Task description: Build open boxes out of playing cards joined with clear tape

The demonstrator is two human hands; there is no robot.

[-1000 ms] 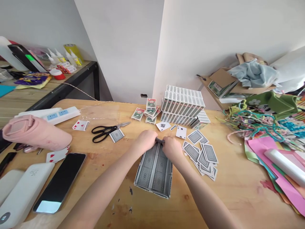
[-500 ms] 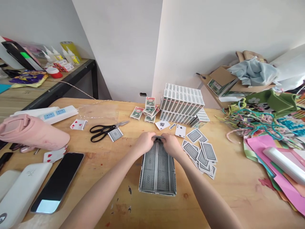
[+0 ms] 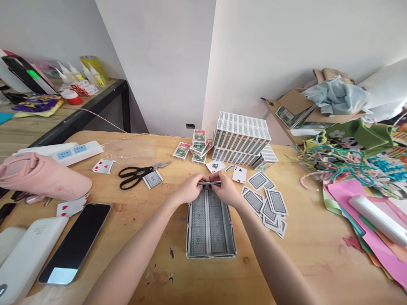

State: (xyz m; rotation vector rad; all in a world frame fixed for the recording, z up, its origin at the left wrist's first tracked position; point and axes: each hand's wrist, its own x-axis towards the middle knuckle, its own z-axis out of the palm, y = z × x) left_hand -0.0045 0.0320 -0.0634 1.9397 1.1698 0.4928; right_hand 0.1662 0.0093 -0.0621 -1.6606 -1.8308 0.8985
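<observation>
My view is bright and softly lit, with the wall [image 3: 270, 51] pale toward one o'clock and greyer toward ten. I see a white reflection glaring off the phone [image 3: 76, 241] at eight o'clock. Shadows on the table [image 3: 143, 237] are faint and soft-edged. Wide-angle distortion stretches the pink bottle [image 3: 47, 178] at nine o'clock; fine print on the card boxes [image 3: 243, 137] is unreadable.

The box [image 3: 208, 237] sits on the table [image 3: 143, 245], with the scissors [image 3: 148, 170] and phone [image 3: 76, 241] to its left. Loose cards [image 3: 277, 202] lie to its right, card packs [image 3: 243, 137] behind it, and yarn [image 3: 337, 159] farther right.
</observation>
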